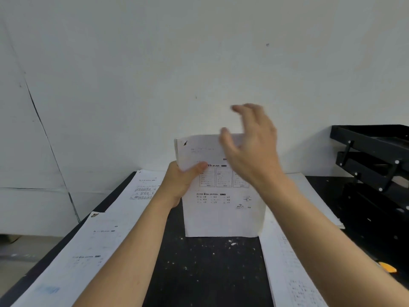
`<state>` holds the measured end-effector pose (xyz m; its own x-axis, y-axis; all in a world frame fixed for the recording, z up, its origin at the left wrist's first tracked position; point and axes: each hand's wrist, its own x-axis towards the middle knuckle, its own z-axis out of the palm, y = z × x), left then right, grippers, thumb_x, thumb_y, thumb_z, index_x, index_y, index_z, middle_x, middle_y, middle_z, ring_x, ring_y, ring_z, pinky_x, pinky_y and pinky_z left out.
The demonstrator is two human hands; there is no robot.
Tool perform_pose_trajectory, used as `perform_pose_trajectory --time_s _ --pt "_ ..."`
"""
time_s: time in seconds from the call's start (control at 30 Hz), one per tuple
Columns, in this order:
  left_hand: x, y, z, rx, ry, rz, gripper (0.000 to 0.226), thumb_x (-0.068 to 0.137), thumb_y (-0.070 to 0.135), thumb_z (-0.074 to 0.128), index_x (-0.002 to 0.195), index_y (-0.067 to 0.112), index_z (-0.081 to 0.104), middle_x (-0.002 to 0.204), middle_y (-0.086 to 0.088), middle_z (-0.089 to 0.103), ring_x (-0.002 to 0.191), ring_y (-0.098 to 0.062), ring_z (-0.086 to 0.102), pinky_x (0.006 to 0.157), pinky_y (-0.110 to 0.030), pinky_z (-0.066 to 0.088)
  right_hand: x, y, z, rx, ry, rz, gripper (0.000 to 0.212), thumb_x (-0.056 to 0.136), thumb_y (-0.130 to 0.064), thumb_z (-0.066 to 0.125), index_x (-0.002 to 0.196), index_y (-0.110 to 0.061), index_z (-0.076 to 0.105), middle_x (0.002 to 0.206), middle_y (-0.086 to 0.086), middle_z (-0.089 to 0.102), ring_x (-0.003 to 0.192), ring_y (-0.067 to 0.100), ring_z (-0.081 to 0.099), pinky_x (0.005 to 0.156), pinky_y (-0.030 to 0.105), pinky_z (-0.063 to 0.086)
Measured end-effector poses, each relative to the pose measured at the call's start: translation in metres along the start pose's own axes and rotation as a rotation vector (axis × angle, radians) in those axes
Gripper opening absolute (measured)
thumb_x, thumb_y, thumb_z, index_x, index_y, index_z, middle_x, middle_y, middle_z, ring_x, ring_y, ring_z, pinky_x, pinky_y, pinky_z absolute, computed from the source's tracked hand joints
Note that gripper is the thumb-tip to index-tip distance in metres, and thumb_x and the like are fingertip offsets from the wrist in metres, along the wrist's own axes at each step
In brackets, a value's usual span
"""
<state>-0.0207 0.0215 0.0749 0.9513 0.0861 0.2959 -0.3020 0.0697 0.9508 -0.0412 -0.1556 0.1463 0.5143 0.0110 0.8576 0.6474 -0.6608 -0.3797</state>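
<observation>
A stack of printed white sheets stands upright on its bottom edge on the black table. My left hand grips the stack's left edge, thumb across the front page. My right hand hovers in front of the stack's upper right part, fingers spread and loosely bent, blurred by motion. Whether it touches the paper cannot be told.
More printed sheets lie flat on the left and right of the table. A black stacked letter tray stands at the right. An orange object peeks out near my right forearm. A white wall rises behind.
</observation>
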Motion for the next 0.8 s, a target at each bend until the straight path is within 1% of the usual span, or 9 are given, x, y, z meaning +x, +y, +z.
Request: perform_pose_trajectory --time_s 0.13,0.27,0.33,0.4,0.47,0.53,0.63,0.73,0.8 --pt "-0.002 0.002 -0.002 0.113 -0.004 0.031 0.002 0.093 0.014 0.072 0.094 0.012 0.073 0.086 -0.003 0.078 0.081 -0.014 0.073 0.069 -0.031 0.056 -0.002 -0.036 0.030 -0.146 -0.300 -0.075 0.058 0.099 -0.046 0.052 0.149 -0.016 0.046 0.152 0.000 0.046 0.146 0.018 0.036 0.126 0.043 0.009" --pt "-0.007 0.007 -0.003 0.192 -0.084 0.192 0.025 0.103 0.009 0.055 0.116 0.030 0.063 0.104 0.011 0.075 0.104 -0.008 0.070 0.080 -0.027 0.059 -0.014 -0.041 0.052 -0.272 -0.465 -0.136 0.055 0.101 -0.056 0.047 0.139 -0.017 0.052 0.143 -0.003 0.055 0.146 0.020 0.036 0.125 0.049 0.003" --pt "-0.010 0.006 -0.005 0.157 -0.100 0.181 0.028 0.104 0.008 0.052 0.113 0.031 0.066 0.104 0.008 0.076 0.104 -0.011 0.070 0.081 -0.031 0.061 -0.014 -0.043 0.052 -0.247 -0.540 -0.082 0.054 0.102 -0.057 0.045 0.138 -0.018 0.054 0.138 -0.002 0.059 0.143 0.021 0.041 0.125 0.050 0.002" --pt "-0.010 0.003 -0.007 0.167 -0.069 0.149 0.033 0.104 0.009 0.053 0.100 0.035 0.072 0.095 0.002 0.077 0.094 -0.013 0.073 0.078 -0.038 0.061 -0.012 -0.046 0.049 -0.232 -0.528 -0.079 0.053 0.103 -0.054 0.045 0.140 -0.018 0.052 0.139 -0.002 0.058 0.143 0.021 0.042 0.126 0.050 0.001" --pt "-0.007 0.000 -0.010 0.144 -0.018 0.111 0.028 0.103 0.010 0.054 0.094 0.026 0.075 0.084 -0.001 0.077 0.083 -0.014 0.073 0.068 -0.035 0.057 -0.009 -0.046 0.043 -0.234 -0.442 -0.097 0.051 0.102 -0.052 0.045 0.139 -0.018 0.052 0.139 -0.002 0.056 0.142 0.020 0.042 0.125 0.048 0.002" --pt "-0.004 0.002 -0.011 0.106 0.002 0.085 0.018 0.103 0.017 0.058 0.098 0.013 0.075 0.086 -0.008 0.077 0.083 -0.019 0.074 0.068 -0.033 0.056 -0.004 -0.042 0.036 -0.255 -0.371 -0.084 0.056 0.102 -0.055 0.044 0.144 -0.019 0.048 0.144 -0.002 0.051 0.145 0.019 0.037 0.125 0.049 0.001" --pt "0.001 0.007 -0.010 0.071 0.012 0.088 0.022 0.101 0.028 0.062 0.104 0.009 0.075 0.095 -0.010 0.078 0.087 -0.022 0.076 0.069 -0.030 0.058 0.000 -0.030 0.029 -0.345 -0.293 -0.074 0.061 0.103 -0.057 0.041 0.149 -0.018 0.044 0.149 -0.001 0.048 0.150 0.021 0.030 0.125 0.052 -0.001" --pt "0.005 0.007 -0.009 0.093 0.020 0.120 0.022 0.101 0.025 0.061 0.106 0.009 0.075 0.095 -0.006 0.078 0.088 -0.018 0.075 0.070 -0.027 0.057 0.000 -0.017 0.025 -0.409 -0.405 -0.012 0.057 0.104 -0.059 0.035 0.135 -0.016 0.057 0.137 0.001 0.058 0.144 0.022 0.041 0.124 0.056 -0.004" --pt "0.006 0.005 -0.008 0.092 0.041 0.119 0.018 0.102 0.022 0.060 0.104 0.013 0.075 0.092 0.001 0.079 0.087 -0.014 0.075 0.070 -0.024 0.057 0.001 -0.006 0.020 -0.397 -0.421 0.007 0.057 0.103 -0.061 0.036 0.137 -0.019 0.056 0.140 0.000 0.057 0.143 0.020 0.042 0.123 0.058 -0.006"
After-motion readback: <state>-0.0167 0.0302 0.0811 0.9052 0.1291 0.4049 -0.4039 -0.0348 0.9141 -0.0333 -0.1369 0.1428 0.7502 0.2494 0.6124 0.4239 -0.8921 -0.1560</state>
